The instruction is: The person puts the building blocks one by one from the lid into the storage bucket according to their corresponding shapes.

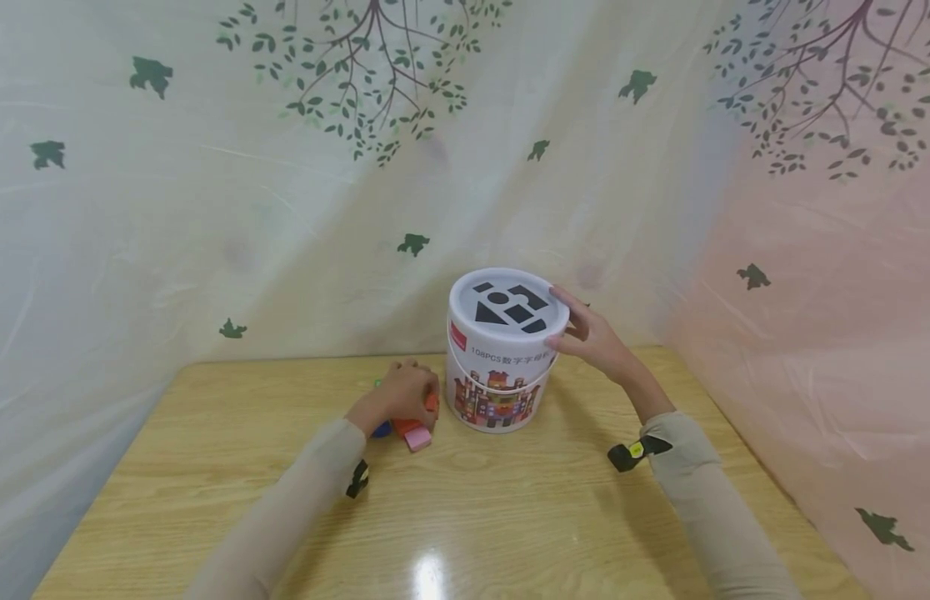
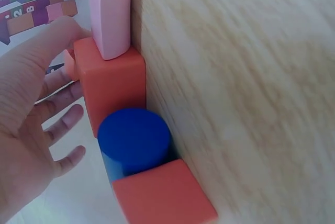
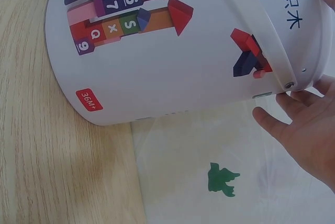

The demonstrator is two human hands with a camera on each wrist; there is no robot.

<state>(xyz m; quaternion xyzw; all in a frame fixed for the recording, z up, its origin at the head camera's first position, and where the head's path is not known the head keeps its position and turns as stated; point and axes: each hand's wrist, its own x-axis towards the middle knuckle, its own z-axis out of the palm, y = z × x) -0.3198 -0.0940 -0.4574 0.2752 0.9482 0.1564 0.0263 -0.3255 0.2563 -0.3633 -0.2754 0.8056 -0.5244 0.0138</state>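
White bucket (image 1: 498, 354), lid (image 1: 465, 304) marked with dark shapes, set upright on surface (image 1: 510, 517). Pink block (image 2: 111, 25), red block (image 2: 113, 85), blue cylinder (image 2: 134, 137), second red block (image 2: 165, 195) ranged closely beside it. Small orange block (image 2: 70, 66) pinched by left fingers (image 2: 65, 96).

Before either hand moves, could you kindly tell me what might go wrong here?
The right hand touches the white cylindrical bucket near its top, so a push there might tip it. The left hand is beside a red-orange rectangular block and blue cylindrical block, so it could nudge either.
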